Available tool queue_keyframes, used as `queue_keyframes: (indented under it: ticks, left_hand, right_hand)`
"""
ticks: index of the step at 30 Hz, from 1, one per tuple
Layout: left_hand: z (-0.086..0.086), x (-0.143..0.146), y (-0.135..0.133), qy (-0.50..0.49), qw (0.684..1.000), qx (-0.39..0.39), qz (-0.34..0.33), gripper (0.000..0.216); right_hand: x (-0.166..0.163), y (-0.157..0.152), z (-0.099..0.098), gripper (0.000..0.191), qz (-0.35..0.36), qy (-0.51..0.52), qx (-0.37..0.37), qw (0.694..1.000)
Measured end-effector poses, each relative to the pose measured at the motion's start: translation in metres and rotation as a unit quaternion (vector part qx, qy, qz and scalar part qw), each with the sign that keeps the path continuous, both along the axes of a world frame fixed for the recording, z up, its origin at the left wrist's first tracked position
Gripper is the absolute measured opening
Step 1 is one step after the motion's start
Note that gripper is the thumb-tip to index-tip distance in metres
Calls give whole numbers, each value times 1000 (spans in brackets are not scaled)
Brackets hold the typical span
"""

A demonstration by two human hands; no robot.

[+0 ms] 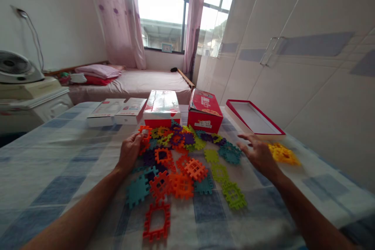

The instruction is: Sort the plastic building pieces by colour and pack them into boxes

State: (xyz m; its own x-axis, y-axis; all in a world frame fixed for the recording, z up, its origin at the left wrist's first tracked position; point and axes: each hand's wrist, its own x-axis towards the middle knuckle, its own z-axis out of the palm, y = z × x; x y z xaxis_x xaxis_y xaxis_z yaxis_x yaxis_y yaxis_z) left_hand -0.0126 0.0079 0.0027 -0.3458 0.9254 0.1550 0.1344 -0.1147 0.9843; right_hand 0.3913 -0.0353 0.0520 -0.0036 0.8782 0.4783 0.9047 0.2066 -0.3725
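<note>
My left hand (129, 151) is closed on an orange interlocking building piece (145, 132) at the left side of a loose heap of such pieces. My right hand (258, 154) hovers with fingers apart, between teal pieces (230, 152) and a small pile of yellow pieces (283, 154); nothing shows in it. Orange pieces with window cut-outs (181, 185) fill the middle of the heap. Lime green pieces (233, 194) trail toward the front right. A red-orange frame piece (157, 220) lies nearest me. Purple pieces (150, 157) are partly covered by others.
Behind the heap stand a white and red box (162, 103) and a red box (205, 105). Flat white boxes (106, 110) sit at the back left. A shallow red-rimmed lid (256, 117) lies at the back right. A checked cloth (76, 164) covers the table.
</note>
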Motion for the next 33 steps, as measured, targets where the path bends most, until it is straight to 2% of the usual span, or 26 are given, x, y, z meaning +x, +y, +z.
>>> queue_keyframes:
  ticks: [4,7,9,11,15,18,21,22,24,26,28,33]
  left_hand:
    - [-2,-1,1,-15,1000,-2,-13,42]
    - [-3,-2,1,-22,999,-6,-24,42]
    - [-2,-2,1,-21,999,-7,-23,41]
    - [-2,-1,1,-24,999,-5,-28,41]
    - [-1,1,0,-26,999,-2,-40,39]
    - [-1,1,1,-22,999,-4,-35,38]
    - [-1,0,1,-17,999,-3,-32,35]
    - [-2,0,1,-15,999,-1,-33,35]
    - [-3,-1,1,-10,999,1,-38,36]
    - [-3,-1,1,-2,999,-1,-35,38]
    - [-2,-1,1,4,999,-2,-34,38]
    - [3,3,-2,0,1000,-3,-31,38]
  right_hand:
    - [-88,23,7,42,175,15,-48,983]
    - [-132,43,1,56,199,-15,-100,975]
    - [-150,49,-5,61,196,-30,-147,969]
    - [-161,46,-11,60,204,-46,-163,964]
    - [-173,12,-11,55,258,-78,-150,951]
    - [-175,-13,-3,40,334,-89,-148,927]
    - [-172,-16,6,26,381,-47,-130,914]
    - [-170,-11,7,25,373,-20,-119,920]
    - [-165,5,6,25,314,24,-85,945]
    - [-161,24,2,27,233,26,-59,970]
    - [-157,37,-4,30,191,5,-64,980]
    - [-151,34,-3,23,234,-15,-96,967]
